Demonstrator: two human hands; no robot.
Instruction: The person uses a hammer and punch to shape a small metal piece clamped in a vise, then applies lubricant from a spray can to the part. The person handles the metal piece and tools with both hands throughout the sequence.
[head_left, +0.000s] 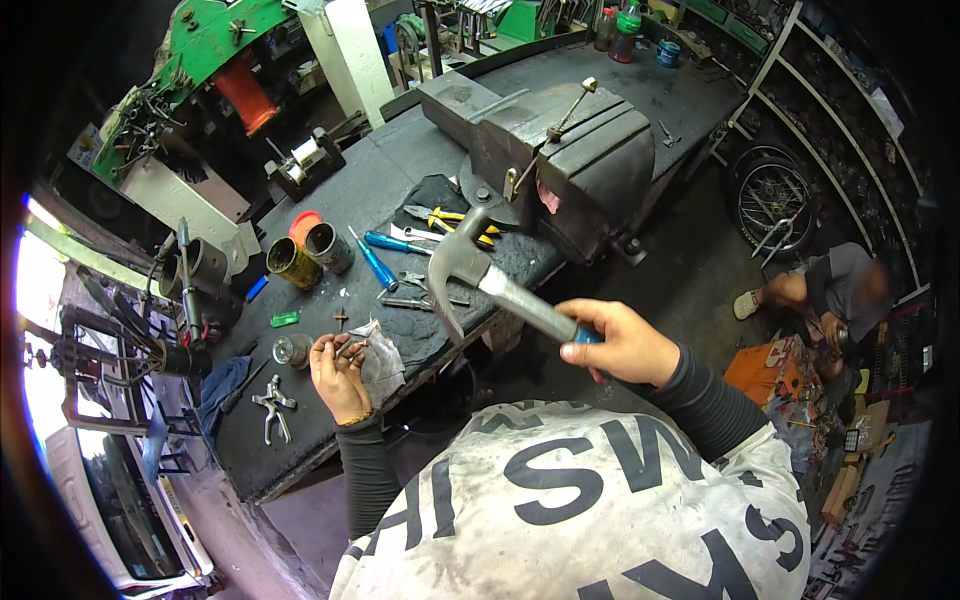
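My right hand [628, 343] is wrapped round the blue grip of a claw hammer [525, 308], raised over the front edge of the bench with its steel head to the left. My left hand [341, 378] is over the bench with its fingers curled together; a small dark piece seems to be between them, too small to name. Right beside it lies a crumpled clear plastic bag [386, 366]. A small glass jar [291, 350] and a puller-like metal tool [274, 408] lie to its left. Blue-handled screwdrivers [374, 262] and yellow-handled pliers [448, 214] lie beyond the hammer head.
A large bench vise [560, 150] stands on the dark workbench [370, 190]. Open cans [293, 262] and a green lighter-like piece [285, 319] are at the left. Another person [840, 300] sits low at the right, near a spoked wheel [772, 200] and shelving.
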